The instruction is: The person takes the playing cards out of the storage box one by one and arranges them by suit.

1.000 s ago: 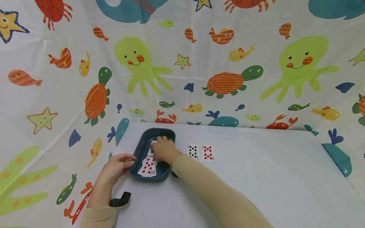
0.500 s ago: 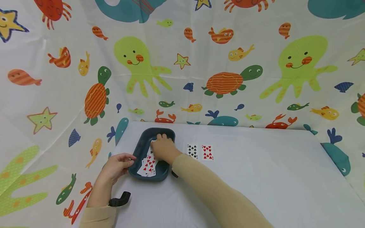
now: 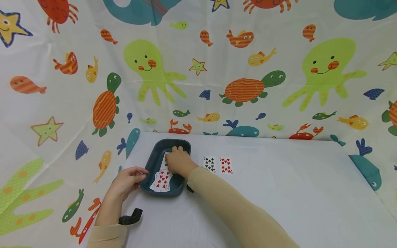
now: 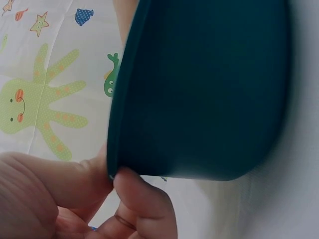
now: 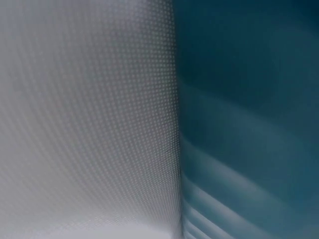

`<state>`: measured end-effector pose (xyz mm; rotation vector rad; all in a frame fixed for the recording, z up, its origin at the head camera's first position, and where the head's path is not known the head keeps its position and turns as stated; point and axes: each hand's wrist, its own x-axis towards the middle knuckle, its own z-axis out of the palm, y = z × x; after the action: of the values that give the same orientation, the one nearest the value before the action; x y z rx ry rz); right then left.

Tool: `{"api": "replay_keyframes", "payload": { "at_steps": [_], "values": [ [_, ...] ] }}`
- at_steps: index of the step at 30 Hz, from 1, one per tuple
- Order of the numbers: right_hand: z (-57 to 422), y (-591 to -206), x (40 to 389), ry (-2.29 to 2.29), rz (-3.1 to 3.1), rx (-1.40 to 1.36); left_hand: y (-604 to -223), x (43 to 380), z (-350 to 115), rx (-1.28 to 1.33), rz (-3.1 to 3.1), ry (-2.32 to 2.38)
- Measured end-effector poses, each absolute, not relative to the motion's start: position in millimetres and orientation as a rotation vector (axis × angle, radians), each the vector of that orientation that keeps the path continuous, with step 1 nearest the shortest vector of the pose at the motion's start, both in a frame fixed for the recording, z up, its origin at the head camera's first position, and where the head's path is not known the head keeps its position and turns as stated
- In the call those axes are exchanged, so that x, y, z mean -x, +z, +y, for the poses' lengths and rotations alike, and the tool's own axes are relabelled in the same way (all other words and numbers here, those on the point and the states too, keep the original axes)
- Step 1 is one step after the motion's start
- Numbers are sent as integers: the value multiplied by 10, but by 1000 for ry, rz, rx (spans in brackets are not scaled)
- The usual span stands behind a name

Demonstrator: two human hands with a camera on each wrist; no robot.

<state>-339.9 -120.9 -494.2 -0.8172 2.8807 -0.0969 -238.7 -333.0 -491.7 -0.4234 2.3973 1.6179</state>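
Observation:
A dark teal tray sits on the white table, holding several playing cards. My left hand pinches its left rim; in the left wrist view, the thumb and a finger meet at the edge. Inside the tray, toward its far end, my right hand has curled fingers at a black-suited playing card, partly hidden by the hand. Near it, a fan of cards with a heart card on top lies at the near end. The right wrist view shows only the tray's outer wall and white cloth.
To the right of the tray, a spade card and a heart card lie face up side by side on the white table. Behind the table hangs a sea-animal patterned cloth.
My right hand shifts slightly within the tray, and the card at its fingers shows less, then more. My left hand keeps its hold on the rim.

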Motion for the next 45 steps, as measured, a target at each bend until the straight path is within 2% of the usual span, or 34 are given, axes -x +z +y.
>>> {"api": "replay_keyframes", "payload": {
  "at_steps": [45],
  "values": [
    [-1233, -4918, 3424, -167, 2886, 709, -4939, 2387, -3340, 439, 2378, 1642]
  ]
}}
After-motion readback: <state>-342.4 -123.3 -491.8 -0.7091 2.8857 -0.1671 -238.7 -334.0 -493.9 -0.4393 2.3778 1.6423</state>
